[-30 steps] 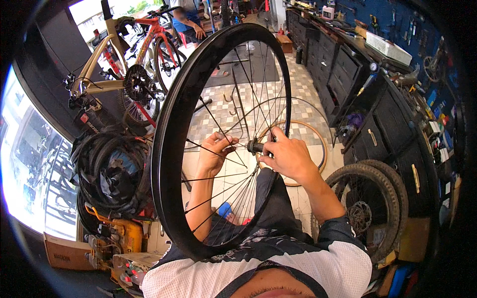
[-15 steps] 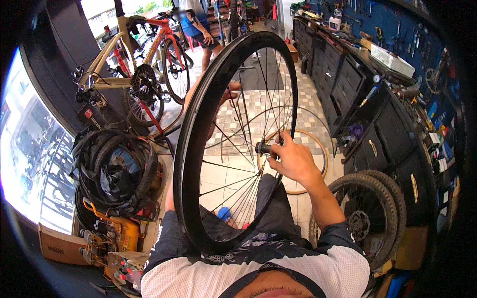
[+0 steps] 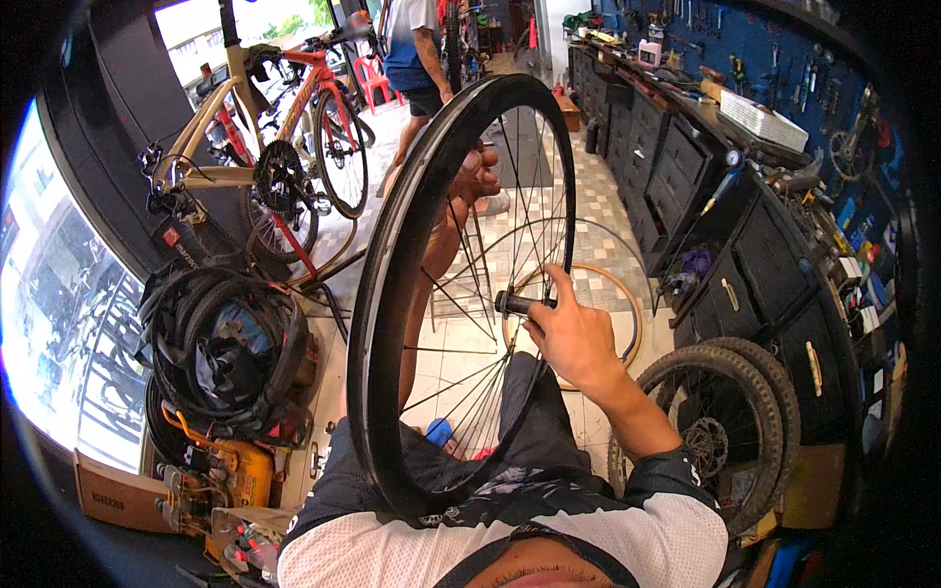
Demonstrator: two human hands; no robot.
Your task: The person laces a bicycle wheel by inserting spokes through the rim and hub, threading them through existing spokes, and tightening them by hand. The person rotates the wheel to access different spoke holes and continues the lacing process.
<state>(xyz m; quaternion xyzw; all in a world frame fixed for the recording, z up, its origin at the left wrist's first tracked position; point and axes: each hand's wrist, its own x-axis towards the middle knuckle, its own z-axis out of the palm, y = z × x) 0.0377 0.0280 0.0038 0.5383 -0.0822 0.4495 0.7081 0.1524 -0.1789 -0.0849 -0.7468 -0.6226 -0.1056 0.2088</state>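
A black deep-rimmed bicycle wheel (image 3: 377,294) stands upright before me, leaning slightly, its lower rim against my lap. No tire shows on its rim. My right hand (image 3: 580,345) is at the black hub (image 3: 512,303), thumb against it and index finger raised beside the spokes; its other fingers are hidden. Beyond the spokes, my left hand (image 3: 474,174) shows with fingers curled in, the forearm passing behind the rim. Dark thin spokes run close by it, and what the fingers hold cannot be made out.
A tan-walled tire (image 3: 637,338) lies on the tiled floor ahead. Two knobby wheels (image 3: 730,377) lean at my right by black drawers (image 3: 745,284). At left are a pile of tires (image 3: 186,343), a yellow machine (image 3: 245,470) and parked bicycles (image 3: 279,176). A person (image 3: 410,59) stands farther back.
My left hand has risen and curled its fingers beyond the spokes. My right index finger has straightened upward from the hub. The wheel has shifted slightly; the person behind has turned and moved right.
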